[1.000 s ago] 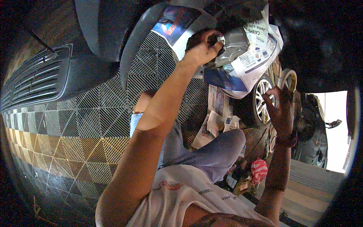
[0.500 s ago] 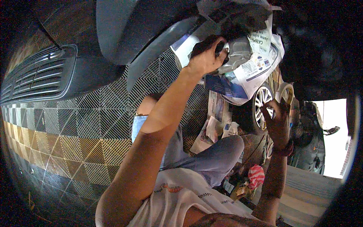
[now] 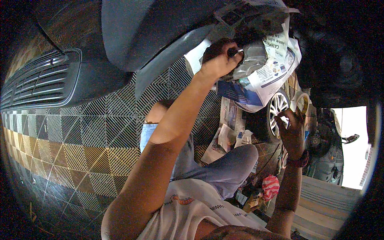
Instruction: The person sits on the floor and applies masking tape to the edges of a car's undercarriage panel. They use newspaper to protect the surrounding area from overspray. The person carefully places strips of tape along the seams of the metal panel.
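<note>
The left hand (image 3: pixel 219 64) is reaching up under the car, fingers closing around a small dark tool (image 3: pixel 233 51) against the newspaper masking (image 3: pixel 269 74), much of it already wrapped. The right hand (image 3: pixel 292 130), fingers loosely curled, is holding a tape roll (image 3: pixel 301 102). The person is sitting on a grid-tiled floor (image 3: pixel 80 144) by a grille (image 3: pixel 42 82).

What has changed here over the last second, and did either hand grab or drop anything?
Little changed. The left hand stays raised at the newspaper-wrapped part under the dark car body, fingers closed on a small dark knob-like piece. The right hand stays lifted, holding a roll of pale tape. Nothing was picked up or let go. The grey plastic floor tiles are as before.
</note>
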A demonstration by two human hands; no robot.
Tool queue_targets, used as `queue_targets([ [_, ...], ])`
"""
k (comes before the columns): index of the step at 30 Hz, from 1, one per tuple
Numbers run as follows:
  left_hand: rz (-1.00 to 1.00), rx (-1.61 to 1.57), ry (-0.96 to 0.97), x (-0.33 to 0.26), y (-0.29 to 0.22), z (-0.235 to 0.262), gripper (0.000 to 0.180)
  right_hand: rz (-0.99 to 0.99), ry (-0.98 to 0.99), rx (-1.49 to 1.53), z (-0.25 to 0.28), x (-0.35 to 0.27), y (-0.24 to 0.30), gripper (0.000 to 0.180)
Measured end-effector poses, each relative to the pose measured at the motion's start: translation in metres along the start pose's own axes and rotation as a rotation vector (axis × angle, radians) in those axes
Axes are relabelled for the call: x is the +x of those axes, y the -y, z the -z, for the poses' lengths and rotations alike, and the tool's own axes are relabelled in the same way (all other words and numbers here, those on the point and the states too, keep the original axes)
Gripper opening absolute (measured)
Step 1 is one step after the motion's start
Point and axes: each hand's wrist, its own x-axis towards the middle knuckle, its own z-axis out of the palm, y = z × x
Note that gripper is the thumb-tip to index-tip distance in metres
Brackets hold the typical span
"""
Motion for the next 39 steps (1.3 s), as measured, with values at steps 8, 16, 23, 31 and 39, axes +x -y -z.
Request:
queue_targets([
  [8, 0.524, -0.461, 0.271, 0.019, 0.025, -0.027, 0.049, -0.050, 0.025, 0.032, 0.000, -0.005, 0.008, 0.013],
  [16, 0.544, -0.427, 0.361, 0.035, 0.037, -0.038, 0.052, 0.021, -0.023, -0.013, 0.003, -0.008, 0.004, 0.015],
  [23, 0.270, -0.101, 0.125, 0.010, 0.010, -0.019, 0.048, 0.041, -0.038, 0.059, -0.002, -0.003, 0.012, 0.018],
  [31, 0.360, -0.123, 0.076, -0.014, -0.027, 0.004, 0.059, 0.157, -0.008, 0.066, 0.009, 0.048, 0.059, 0.022],
  [39, 0.231, -0.159, 0.074, -0.029, 0.000, -0.005, 0.049, 0.486, -0.319, -0.200, -0.013, 0.150, 0.105, 0.016],
])
